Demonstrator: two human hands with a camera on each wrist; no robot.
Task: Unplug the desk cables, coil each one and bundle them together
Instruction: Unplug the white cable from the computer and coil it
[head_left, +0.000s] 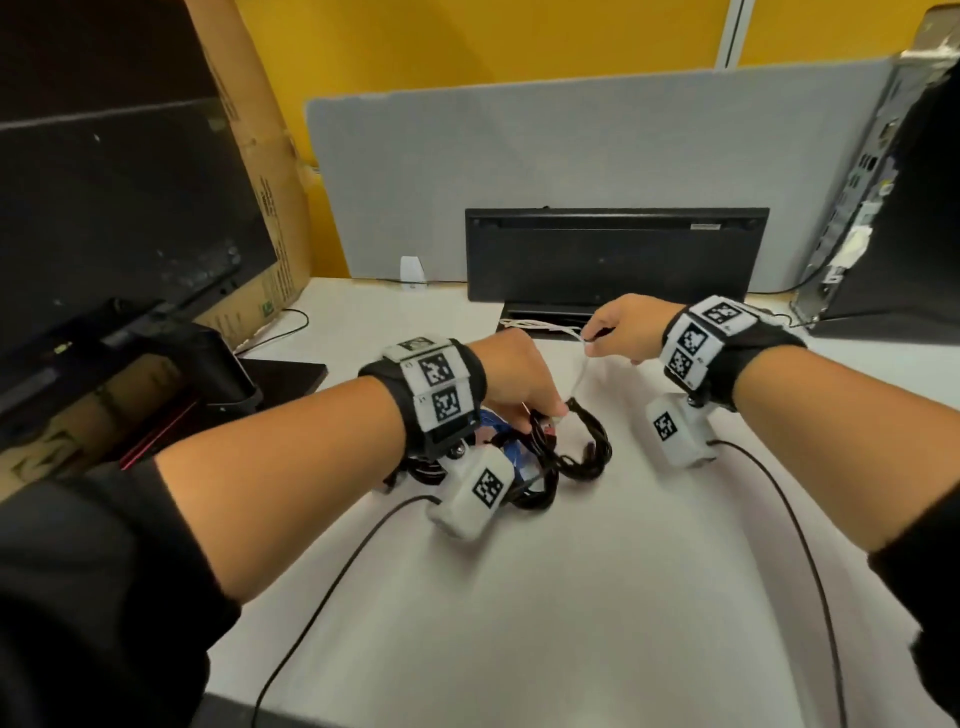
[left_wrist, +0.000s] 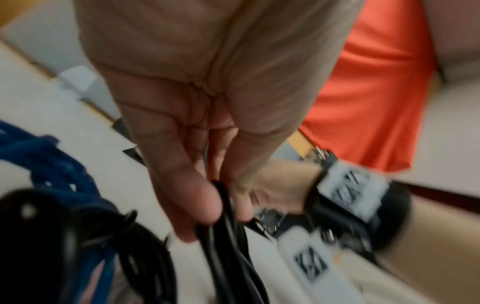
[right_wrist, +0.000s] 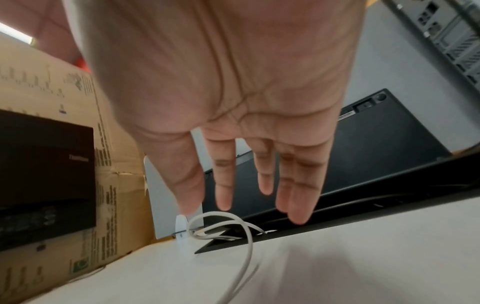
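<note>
Glossy black cable coils (head_left: 571, 447) lie looped on the smooth white desk (head_left: 597, 597) at centre, a blue cable (left_wrist: 54, 164) beside them. The left hand (head_left: 519, 379) pinches the black loops. At 1 o'clock, the right hand (head_left: 631, 325), fingers straight and relaxed, touches a thin white cable (right_wrist: 233, 226).

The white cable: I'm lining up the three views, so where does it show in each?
Head: white cable at centre, running from the right hand down toward the left hand.
Left wrist: not in it.
Right wrist: low centre, looped below the fingertips.
Shared landmark: the cardboard box, left in the head and right wrist views.
</note>
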